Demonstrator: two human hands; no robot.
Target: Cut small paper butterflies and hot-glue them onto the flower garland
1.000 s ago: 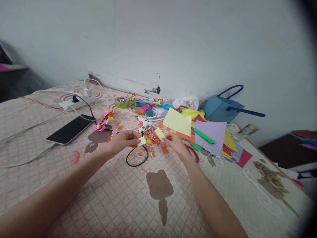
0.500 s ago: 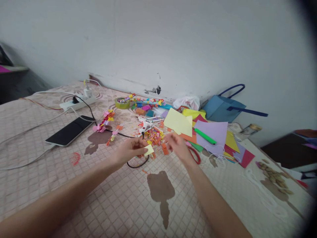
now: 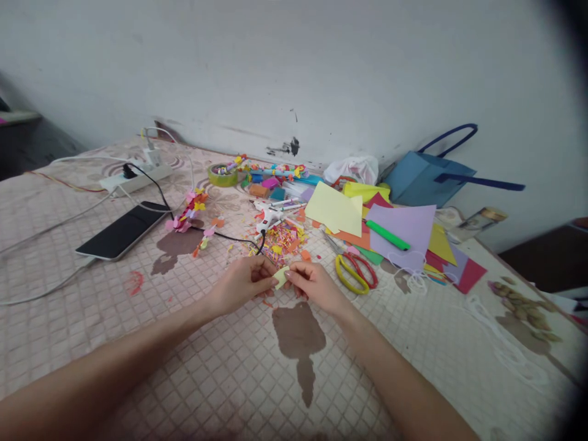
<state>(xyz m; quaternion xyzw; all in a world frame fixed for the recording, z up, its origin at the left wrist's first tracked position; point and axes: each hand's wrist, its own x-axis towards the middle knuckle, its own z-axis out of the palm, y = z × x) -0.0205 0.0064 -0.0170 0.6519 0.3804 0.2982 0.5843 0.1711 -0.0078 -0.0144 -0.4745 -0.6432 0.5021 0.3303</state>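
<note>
Between my two hands is a small piece of pale yellow paper [image 3: 281,277]. My left hand [image 3: 243,282] pinches its left side with thumb and fingers. The right side is pinched by my right hand [image 3: 316,285]. Just beyond the fingers lie a heap of tiny coloured paper scraps [image 3: 280,239] and a white glue gun [image 3: 269,217] with a black cord. To the right of my right hand rest scissors [image 3: 351,275] with yellow and red handles. A pale yellow sheet [image 3: 335,209] lies behind them.
A green cutter [image 3: 387,235] sits on a purple sheet [image 3: 404,217] among coloured papers. At the left are a phone [image 3: 123,231], a power strip [image 3: 135,177] and paper flowers [image 3: 188,211]. Tape [image 3: 223,176] and a blue bag [image 3: 427,177] stand near the wall. White string [image 3: 500,343] lies right.
My right hand has come left and down to the yellow paper and now pinches it together with my left hand. The scissors, partly covered before, now show fully.
</note>
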